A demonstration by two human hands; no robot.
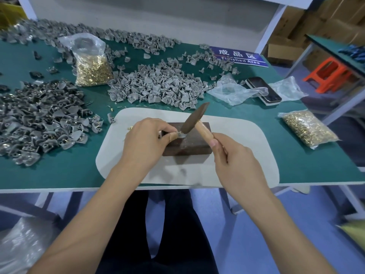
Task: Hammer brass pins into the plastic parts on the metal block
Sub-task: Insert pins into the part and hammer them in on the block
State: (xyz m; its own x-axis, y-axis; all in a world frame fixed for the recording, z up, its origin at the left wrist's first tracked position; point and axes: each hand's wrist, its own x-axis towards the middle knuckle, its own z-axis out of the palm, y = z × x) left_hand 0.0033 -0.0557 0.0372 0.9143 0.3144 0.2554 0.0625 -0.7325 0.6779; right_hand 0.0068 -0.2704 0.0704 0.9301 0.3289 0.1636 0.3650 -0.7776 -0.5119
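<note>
Nearest to me I see dark trousers (173, 230) below the table edge, and my two forearms reaching up over it. My right hand (235, 155) is wrapped round the wooden handle of the hammer (194, 120), fingers curled tight, thumb laid along the shaft. The hammer head slants down to the left and its lower face sits on, or just over, the plastic part (180, 134) (I cannot tell whether metal touches it). My left hand (145, 142) pinches that grey part between thumb and forefinger, holding it down on the near left top of the block (187, 143). Any pin in the part is hidden under the hammer head. The dark block lies on a pale mat (237, 155) spread over the green table (59, 171), and one loose brass pin (130, 127) shows on the mat just left of my left hand.

Further out, a heap of grey parts (43, 123) with brass showing in them lies at the left. Beyond the mat a second heap (158, 86) spreads across the middle. A clear bag of pins (92, 70) stands upright to its left, and another bag (310, 129) lies flat near the right edge. A phone (263, 90) rests beside crumpled plastic wrap (233, 90). At the back more grey parts trail along the wall, next to a blue sign (240, 56) reading Finished Area, and an orange stool (329, 74) stands off the table to the right
</note>
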